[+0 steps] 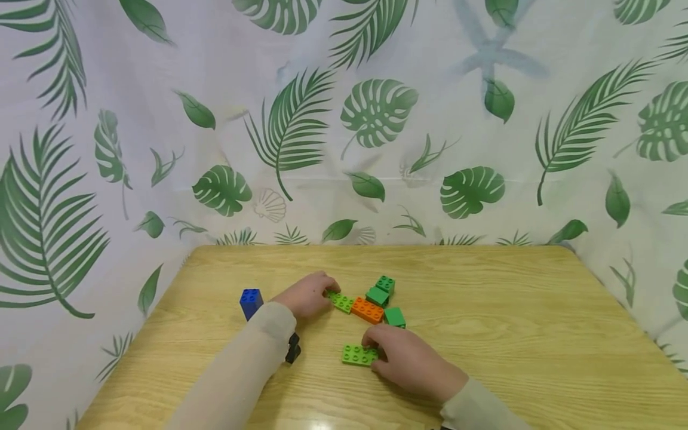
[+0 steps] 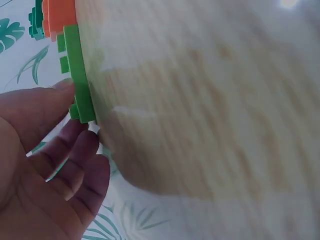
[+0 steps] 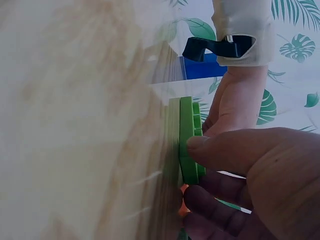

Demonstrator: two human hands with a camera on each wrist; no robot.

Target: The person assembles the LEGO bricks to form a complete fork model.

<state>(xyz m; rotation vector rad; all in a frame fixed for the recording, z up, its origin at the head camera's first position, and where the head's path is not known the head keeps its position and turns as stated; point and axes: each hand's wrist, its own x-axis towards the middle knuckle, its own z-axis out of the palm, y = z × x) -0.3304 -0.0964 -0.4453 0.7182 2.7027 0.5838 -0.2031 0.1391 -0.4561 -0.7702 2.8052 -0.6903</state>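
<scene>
My left hand (image 1: 307,295) reaches over the table and pinches the left end of a flat light green building brick (image 1: 342,303). In the left wrist view the thumb lies on the studded side of that green brick (image 2: 80,75), fingers curled at its end. Its other end meets an orange brick (image 1: 368,310). Closer to the front edge, my right hand (image 1: 411,360) grips the right end of a second flat light green brick (image 1: 355,355), studs up. The right wrist view has the thumb across this brick (image 3: 187,142), with the fingers partly hidden behind.
Dark green bricks (image 1: 378,295) lie behind the orange one, and another green brick (image 1: 395,318) sits at its right end. A blue brick stack (image 1: 251,303) stands left of the left forearm. A black strap (image 1: 292,348) shows at the left wrist. Leaf-printed cloth (image 1: 365,209) hangs behind the wooden table (image 1: 510,310).
</scene>
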